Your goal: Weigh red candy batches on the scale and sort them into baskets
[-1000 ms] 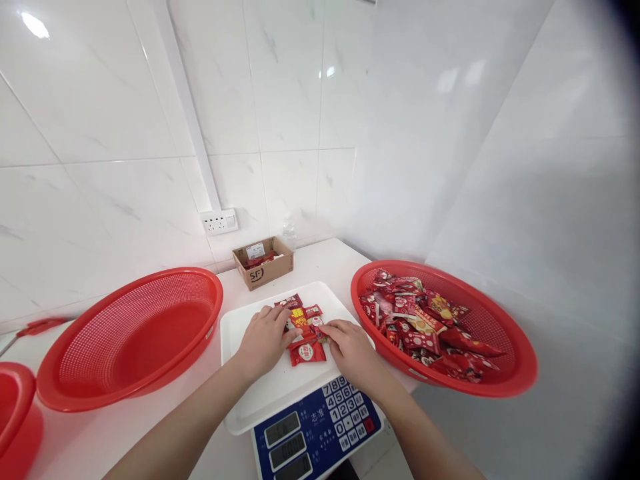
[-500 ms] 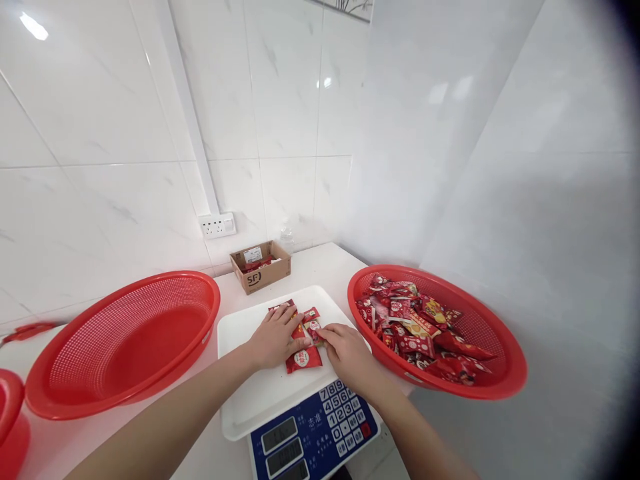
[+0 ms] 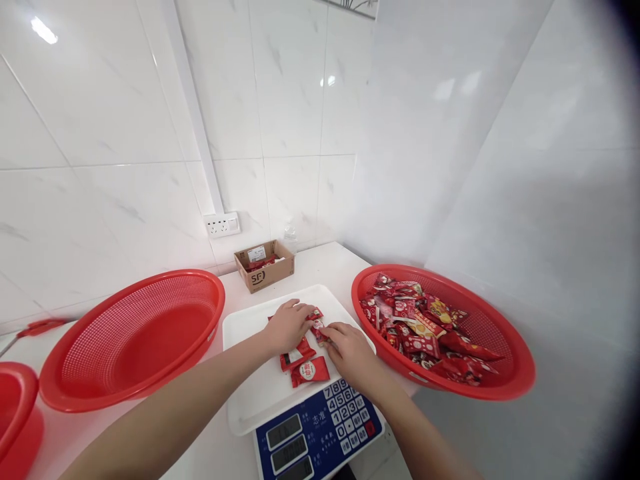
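Note:
A white weighing tray (image 3: 250,393) sits on a blue digital scale (image 3: 320,430) in front of me, with several small red snack packets (image 3: 309,371) lying on it. My left hand (image 3: 287,327) rests palm down on the packets at the tray's middle, fingers curled over them. Just to its right, my right hand (image 3: 350,350) pinches a small red packet (image 3: 319,328) between its fingertips. Both hands nearly touch over the pile.
A red basket (image 3: 500,380) full of red snack packets stands at the right. An empty red basket (image 3: 135,333) stands at the left, with another red rim (image 3: 15,407) at the far left. A small cardboard box (image 3: 265,265) sits by the tiled wall, under a socket (image 3: 221,225).
My left hand has slid further back over the packets. Two packets now lie uncovered at the front of the tray. My right hand has barely moved.

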`<state>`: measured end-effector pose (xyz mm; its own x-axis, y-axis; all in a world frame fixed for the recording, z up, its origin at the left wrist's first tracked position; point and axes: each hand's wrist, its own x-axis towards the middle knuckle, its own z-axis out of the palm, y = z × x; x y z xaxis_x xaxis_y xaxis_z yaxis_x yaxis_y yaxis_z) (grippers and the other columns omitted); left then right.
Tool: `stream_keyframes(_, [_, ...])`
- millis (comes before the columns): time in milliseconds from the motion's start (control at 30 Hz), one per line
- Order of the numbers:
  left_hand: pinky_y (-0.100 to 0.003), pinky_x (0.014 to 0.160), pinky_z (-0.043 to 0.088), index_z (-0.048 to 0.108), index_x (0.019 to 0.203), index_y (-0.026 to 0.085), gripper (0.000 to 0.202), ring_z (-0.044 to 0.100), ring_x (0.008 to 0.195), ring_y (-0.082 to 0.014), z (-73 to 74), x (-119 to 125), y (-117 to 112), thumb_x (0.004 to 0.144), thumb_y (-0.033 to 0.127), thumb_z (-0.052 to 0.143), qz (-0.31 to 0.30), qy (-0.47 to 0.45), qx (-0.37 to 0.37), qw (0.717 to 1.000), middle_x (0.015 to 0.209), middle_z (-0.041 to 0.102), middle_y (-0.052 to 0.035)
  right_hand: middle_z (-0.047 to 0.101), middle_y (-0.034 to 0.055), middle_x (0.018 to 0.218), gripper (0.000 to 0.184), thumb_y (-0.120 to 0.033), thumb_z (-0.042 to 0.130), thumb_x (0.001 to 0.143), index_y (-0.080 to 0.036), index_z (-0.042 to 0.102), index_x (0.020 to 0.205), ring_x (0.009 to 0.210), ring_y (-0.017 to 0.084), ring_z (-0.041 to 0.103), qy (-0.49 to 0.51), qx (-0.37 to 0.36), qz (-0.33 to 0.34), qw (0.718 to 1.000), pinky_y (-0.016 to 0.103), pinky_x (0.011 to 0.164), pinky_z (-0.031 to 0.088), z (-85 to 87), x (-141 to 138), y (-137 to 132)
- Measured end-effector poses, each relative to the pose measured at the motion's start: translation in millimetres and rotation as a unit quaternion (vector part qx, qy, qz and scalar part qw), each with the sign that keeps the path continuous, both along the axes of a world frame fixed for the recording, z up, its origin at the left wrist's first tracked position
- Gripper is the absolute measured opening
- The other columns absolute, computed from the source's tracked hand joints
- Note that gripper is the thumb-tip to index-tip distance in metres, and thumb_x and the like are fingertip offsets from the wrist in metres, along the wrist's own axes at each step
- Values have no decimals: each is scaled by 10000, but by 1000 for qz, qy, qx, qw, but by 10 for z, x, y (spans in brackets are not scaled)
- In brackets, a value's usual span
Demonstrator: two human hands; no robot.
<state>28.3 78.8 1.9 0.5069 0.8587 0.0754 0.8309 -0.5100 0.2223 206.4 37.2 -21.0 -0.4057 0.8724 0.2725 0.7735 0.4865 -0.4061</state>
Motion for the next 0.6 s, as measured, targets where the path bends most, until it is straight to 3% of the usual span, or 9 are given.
stream_keyframes(133, [-353, 941, 409, 582, 1144, 178, 330, 531, 1098, -238, -21, 163, 192, 835, 165, 463, -11, -13, -4, 1000, 1095, 644, -83, 634, 79, 1043, 335, -147, 438, 832, -191, 632, 1101, 973, 202, 565, -2, 2, -3, 1000, 341, 879, 418, -10, 2, 2])
stream_keyframes(300, [-314, 849, 458, 614, 1063, 200, 332, 587, 979, -214, 63, 168, 189, 789, 99, 457, 19, -54, 0, 998, 1015, 630, -68, 635, 87, 1051, 335, -180, 436, 848, -195, 630, 1121, 977, 210, 566, 0, 1, 0, 1000, 352, 883, 420, -19, 11, 12])
stream_keyframes(500, [-289, 864, 458, 577, 1069, 200, 280, 580, 975, -182, 340, -316, -183, 827, 180, 438, 114, -123, 36, 985, 1086, 554, -59, 573, 84, 1215, 416, -309, 443, 881, -232, 519, 1284, 1106, 225, 510, 46, -60, 25, 997, 381, 965, 388, 99, 106, -92])
stream_keyframes(600, [-321, 766, 491, 583, 1009, 212, 234, 606, 849, -187, 321, -575, -484, 850, 270, 421, 160, -128, 37, 978, 1062, 539, -56, 482, 74, 1349, 492, -429, 494, 855, -244, 491, 1311, 1237, 238, 413, 55, -129, 61, 988, 398, 1045, 315, 242, 137, -197])
